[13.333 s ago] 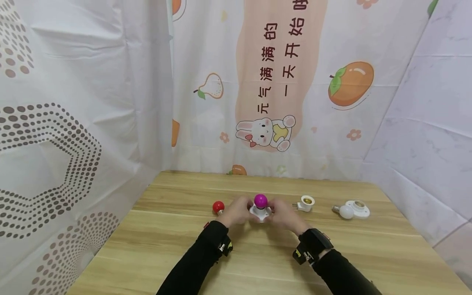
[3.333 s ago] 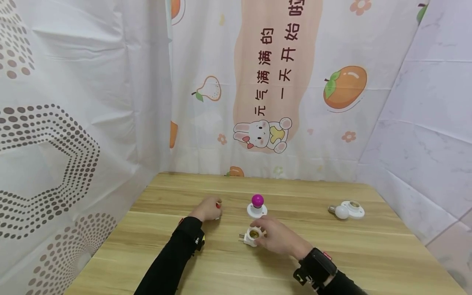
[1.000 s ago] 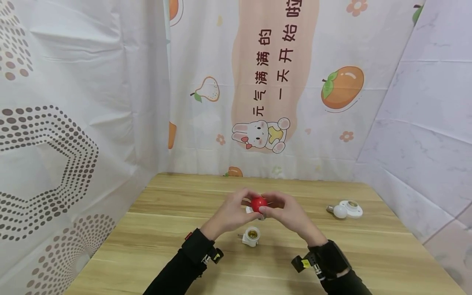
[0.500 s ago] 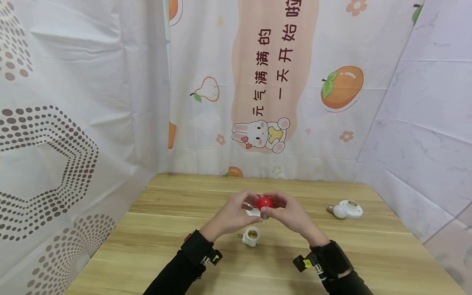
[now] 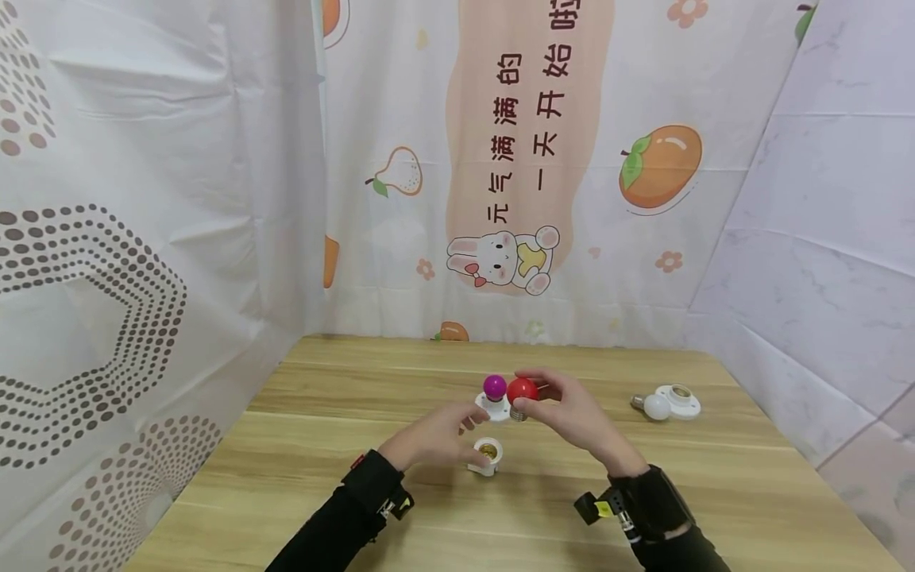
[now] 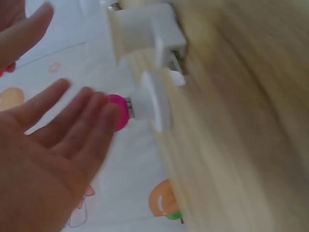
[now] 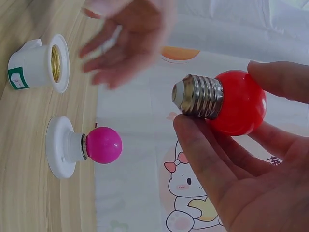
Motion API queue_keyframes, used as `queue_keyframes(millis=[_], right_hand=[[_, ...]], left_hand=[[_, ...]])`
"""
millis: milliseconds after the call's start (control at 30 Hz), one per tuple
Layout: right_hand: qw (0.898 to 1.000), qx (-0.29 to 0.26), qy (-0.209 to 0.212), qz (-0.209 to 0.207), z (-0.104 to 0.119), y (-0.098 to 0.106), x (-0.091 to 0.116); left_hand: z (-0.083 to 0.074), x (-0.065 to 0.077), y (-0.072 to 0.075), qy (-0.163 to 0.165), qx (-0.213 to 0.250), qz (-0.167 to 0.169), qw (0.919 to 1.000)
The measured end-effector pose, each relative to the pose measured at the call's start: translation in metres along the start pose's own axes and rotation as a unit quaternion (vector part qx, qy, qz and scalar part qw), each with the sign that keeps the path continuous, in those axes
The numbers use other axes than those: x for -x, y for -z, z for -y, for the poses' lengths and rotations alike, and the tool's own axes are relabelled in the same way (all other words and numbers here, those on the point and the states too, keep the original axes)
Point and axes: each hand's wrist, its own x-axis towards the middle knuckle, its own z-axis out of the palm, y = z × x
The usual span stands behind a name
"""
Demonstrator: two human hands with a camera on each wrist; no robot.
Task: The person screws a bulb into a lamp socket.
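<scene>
My right hand (image 5: 572,411) pinches the red bulb (image 5: 523,390), screw base (image 7: 203,96) downward; my left hand (image 5: 438,437), relaxed and empty, is near the plug-in socket (image 7: 38,66). Likely I'm matching bulb to socket; next calls for steadying, then screwing.

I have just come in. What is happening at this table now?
A person holds a red bulb in the right hand, lifted above the table, metal base pointing down. The left hand holds nothing and is close to a white plug socket with no bulb in it. Behind that socket, a magenta bulb stands in a round white holder. Further right, a white bulb lies beside a second holder, which has no bulb.
</scene>
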Motion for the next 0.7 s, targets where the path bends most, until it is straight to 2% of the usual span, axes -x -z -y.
queue_keyframes(millis=[100,300,533,700], right_hand=[[1.000,0.001,0.001,-0.001,0.000,0.000,0.000],[1.000,0.000,-0.001,0.006,-0.002,0.000,0.001],[1.000,0.002,0.001,0.011,-0.002,0.001,0.002],[1.000,0.006,0.005,0.014,-0.003,0.001,0.002]], left_hand=[[0.007,0.000,-0.006,0.020,-0.021,0.026,0.9992],[0.019,-0.004,-0.018,-0.002,-0.066,0.051,0.9965],[0.023,-0.010,-0.028,-0.008,-0.114,0.035,0.9929],[0.021,-0.010,-0.028,-0.010,-0.116,0.028,0.9928]])
